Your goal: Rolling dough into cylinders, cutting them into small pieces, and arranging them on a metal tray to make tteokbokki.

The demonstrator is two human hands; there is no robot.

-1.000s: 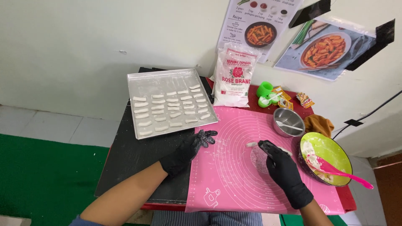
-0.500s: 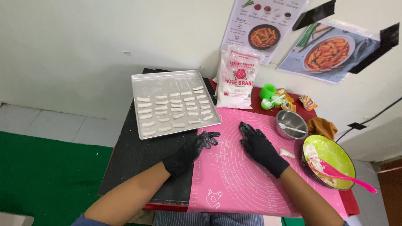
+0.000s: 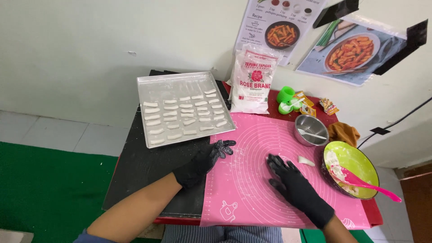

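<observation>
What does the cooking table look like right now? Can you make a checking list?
Surface: pink mat over a black table.
Job's things: small white dough piece on the mat; metal tray with rows of dough sticks.
Clutter: flour bag, steel bowl, green bowl with pink spatula, green cups, packets.
Hands: left hand and right hand, black-gloved, flat on the mat, holding nothing.
Cables: black cable on the wall.
Surroundings: food posters, green carpet.

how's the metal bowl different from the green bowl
The metal bowl is smaller, silver, and holds a white spoon; the green bowl is bigger, lime inside, and holds a pink spatula with dough scraps. The metal bowl sits farther from the right hand. Both are round.
</observation>
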